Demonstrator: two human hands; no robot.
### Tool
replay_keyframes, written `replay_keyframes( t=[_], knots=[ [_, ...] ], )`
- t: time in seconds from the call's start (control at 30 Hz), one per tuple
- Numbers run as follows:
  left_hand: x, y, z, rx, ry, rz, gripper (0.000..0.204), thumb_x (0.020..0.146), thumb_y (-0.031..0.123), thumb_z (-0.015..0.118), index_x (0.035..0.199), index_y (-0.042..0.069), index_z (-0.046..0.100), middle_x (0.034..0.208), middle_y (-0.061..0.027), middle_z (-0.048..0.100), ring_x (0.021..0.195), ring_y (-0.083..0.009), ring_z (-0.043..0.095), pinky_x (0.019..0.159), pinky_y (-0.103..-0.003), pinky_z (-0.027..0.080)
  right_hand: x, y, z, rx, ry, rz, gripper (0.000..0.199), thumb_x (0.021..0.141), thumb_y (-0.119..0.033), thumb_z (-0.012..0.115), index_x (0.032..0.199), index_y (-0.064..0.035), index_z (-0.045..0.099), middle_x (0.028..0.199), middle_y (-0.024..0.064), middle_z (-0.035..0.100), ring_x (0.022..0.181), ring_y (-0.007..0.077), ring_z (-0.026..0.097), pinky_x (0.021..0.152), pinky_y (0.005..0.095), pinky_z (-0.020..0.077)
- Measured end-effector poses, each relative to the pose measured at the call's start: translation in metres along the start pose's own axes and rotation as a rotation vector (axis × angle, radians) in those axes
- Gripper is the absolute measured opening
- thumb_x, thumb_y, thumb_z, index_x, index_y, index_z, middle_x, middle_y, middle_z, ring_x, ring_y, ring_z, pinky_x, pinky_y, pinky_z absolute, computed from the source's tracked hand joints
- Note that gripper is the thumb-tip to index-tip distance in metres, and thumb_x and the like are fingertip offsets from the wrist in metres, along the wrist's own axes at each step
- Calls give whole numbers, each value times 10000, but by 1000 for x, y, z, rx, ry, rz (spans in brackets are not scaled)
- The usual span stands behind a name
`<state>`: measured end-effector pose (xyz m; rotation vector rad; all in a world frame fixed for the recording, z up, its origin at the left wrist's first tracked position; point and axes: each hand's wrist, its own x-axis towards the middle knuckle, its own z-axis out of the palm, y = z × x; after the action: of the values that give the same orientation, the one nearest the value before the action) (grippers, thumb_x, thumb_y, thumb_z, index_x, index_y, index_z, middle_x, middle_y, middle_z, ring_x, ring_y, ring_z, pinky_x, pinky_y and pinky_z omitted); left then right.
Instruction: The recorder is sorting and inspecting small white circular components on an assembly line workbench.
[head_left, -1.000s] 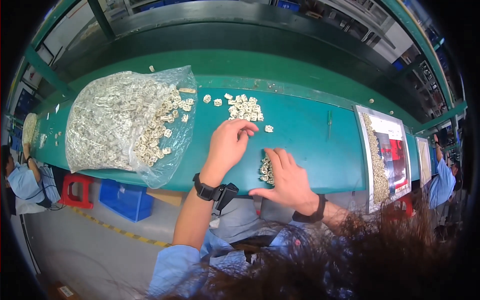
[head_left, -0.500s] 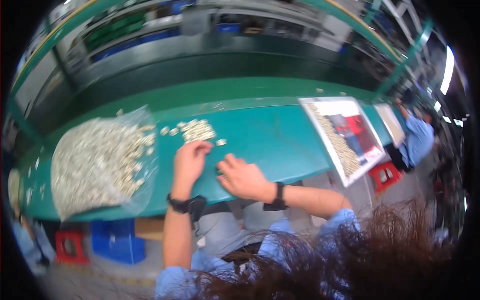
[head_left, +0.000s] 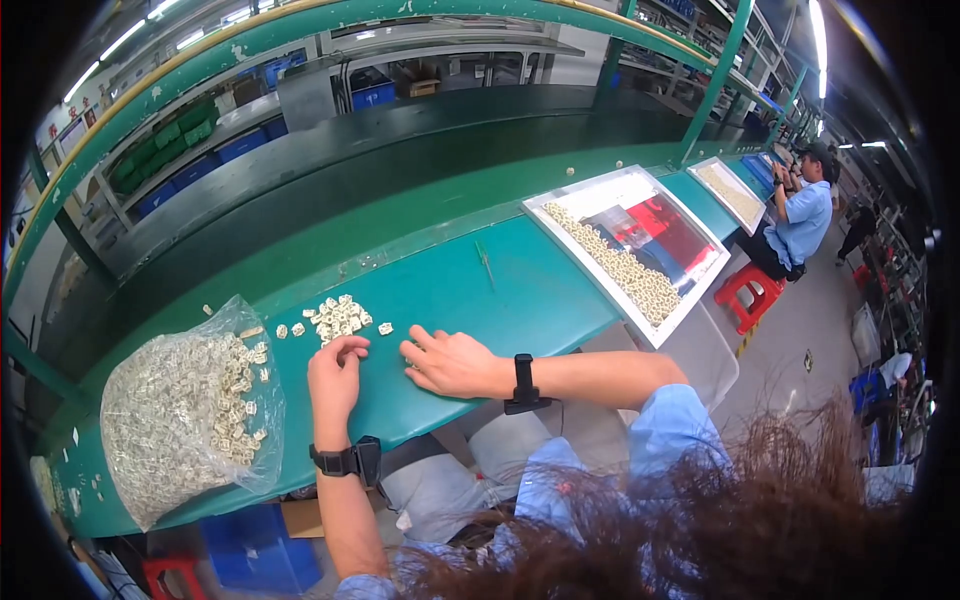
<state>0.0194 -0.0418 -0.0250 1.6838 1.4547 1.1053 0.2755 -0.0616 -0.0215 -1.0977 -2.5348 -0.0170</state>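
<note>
My left hand (head_left: pixel 337 374) is at the near edge of a small heap of cream-coloured plastic pieces (head_left: pixel 340 316) on the green work table (head_left: pixel 440 285). Its fingers are bent in toward the thumb, and whatever they hold, if anything, is hidden. To its right, my right hand (head_left: pixel 448 362) lies palm down over the table with its fingers apart; nothing shows in it. One loose piece (head_left: pixel 386 328) sits between the heap and my right hand. At the left stands a large clear plastic bag (head_left: pixel 165 425) full of the same kind of pieces, its mouth toward my left hand.
A white-framed tray (head_left: pixel 632 318) partly filled with pieces lies to the right, with a second tray (head_left: pixel 728 193) beyond it. A thin green tool (head_left: pixel 485 264) rests on the table. Farther right, a co-worker (head_left: pixel 803 215) sits by a red stool (head_left: pixel 750 297). A blue bin (head_left: pixel 258 550) is below the table.
My head view has turned, so the table slants more and the right side shows farther. My right hand's fingers have spread from a more bent pose. My left hand stays by the heap.
</note>
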Motion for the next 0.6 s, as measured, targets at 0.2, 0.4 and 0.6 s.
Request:
replay_keyframes(
  t=[0.2, 0.4, 0.6],
  knots=[
    [-1, 5, -2, 19, -3, -35, 277, 1002, -98, 595, 1130, -7, 823, 948, -64, 825, 894, -132, 764, 806, -279, 571, 1, 12, -8, 10, -23, 38, 332, 1079, -336, 712, 1230, -72, 580, 1137, 188, 579, 782, 389, 725, 572, 506, 596],
    [-2, 3, -4, 30, -13, -22, 274, 999, -95, 599, 1126, -3, 823, 952, -68, 827, 888, -135, 759, 810, -277, 568, 0, 40, -40, -11, -3, 86, 328, 1081, -342, 707, 1233, -79, 583, 1132, 176, 581, 824, 385, 734, 610, 514, 605],
    [-7, 6, -3, 28, -11, -51, 269, 1010, -82, 596, 1140, -4, 818, 970, -75, 832, 887, -127, 749, 816, -267, 556, -19, 140, -133, -141, 164, 346, 322, 1107, -336, 655, 1268, -68, 575, 1226, 197, 623, 886, 449, 736, 697, 574, 598]
  ],
)
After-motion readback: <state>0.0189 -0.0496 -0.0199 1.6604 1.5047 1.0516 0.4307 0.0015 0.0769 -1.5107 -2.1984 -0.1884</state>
